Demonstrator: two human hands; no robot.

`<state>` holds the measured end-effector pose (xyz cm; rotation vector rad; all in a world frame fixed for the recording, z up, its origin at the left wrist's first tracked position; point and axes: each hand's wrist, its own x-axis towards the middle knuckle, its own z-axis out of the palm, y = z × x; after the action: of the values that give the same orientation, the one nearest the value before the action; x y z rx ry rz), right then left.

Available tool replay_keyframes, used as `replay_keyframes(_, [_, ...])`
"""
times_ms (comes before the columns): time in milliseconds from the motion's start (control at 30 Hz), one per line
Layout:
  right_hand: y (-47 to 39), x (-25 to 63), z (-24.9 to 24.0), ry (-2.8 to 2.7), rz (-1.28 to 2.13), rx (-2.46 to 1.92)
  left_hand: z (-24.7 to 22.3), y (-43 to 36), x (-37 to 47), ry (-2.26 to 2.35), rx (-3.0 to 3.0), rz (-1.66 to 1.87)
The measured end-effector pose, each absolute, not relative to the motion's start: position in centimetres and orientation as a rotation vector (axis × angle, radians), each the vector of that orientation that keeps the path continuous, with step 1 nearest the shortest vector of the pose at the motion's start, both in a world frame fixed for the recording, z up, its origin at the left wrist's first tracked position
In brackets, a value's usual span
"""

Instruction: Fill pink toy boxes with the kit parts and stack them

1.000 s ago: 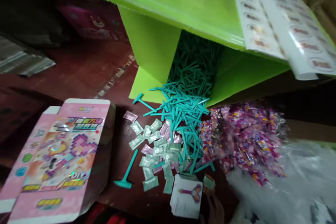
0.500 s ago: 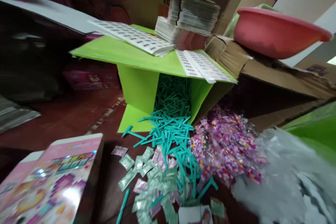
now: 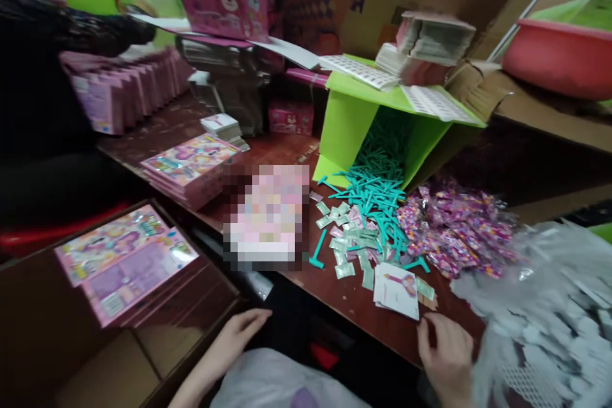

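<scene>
My left hand (image 3: 247, 326) hovers at the lower middle, beside the edge of a cardboard box, fingers stretched out and nothing seen in it. At the table's front edge rests my right hand (image 3: 445, 345), its fingers loosely bent, thumb apart, with no object visible in it. Just beyond its fingers lies a small stack of white printed cards (image 3: 396, 292). Behind the cards are small green and pink sachets (image 3: 342, 245) and a heap of teal T-shaped plastic sticks (image 3: 377, 204). A pixelated pink box (image 3: 270, 213) lies left of the sachets.
The teal sticks spill from a green box (image 3: 342, 134). Bags of colourful beads (image 3: 459, 229) and a white plastic bag (image 3: 540, 306) are at right. A carton (image 3: 109, 370) holds pink printed boxes (image 3: 138, 268). More stacked boxes (image 3: 191, 166) stand at left; a red basin (image 3: 559, 57) is upper right.
The view has drawn back and swung left, so the table contents appear smaller and farther right. Both hands and the carton have come into view.
</scene>
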<state>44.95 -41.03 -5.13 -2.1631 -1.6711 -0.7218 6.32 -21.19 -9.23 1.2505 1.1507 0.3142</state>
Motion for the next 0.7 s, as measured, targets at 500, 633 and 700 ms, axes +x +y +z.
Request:
replay_keyframes(500, [-30.6, 28.7, -4.0, -1.54, 0.063, -1.717, -3.0, -8.1, 6.0, 1.57, 1.746, 1.111])
replay_keyframes(633, [-30.1, 30.2, -3.3, -1.478, 0.052, -1.76, -4.3, -4.3, 6.4, 1.57, 1.919, 0.981])
replay_keyframes(700, [-29.5, 32.7, -1.9, -1.476, -0.041, -1.772, -4.8, -2.7, 7.1, 1.552, 1.989, 0.901])
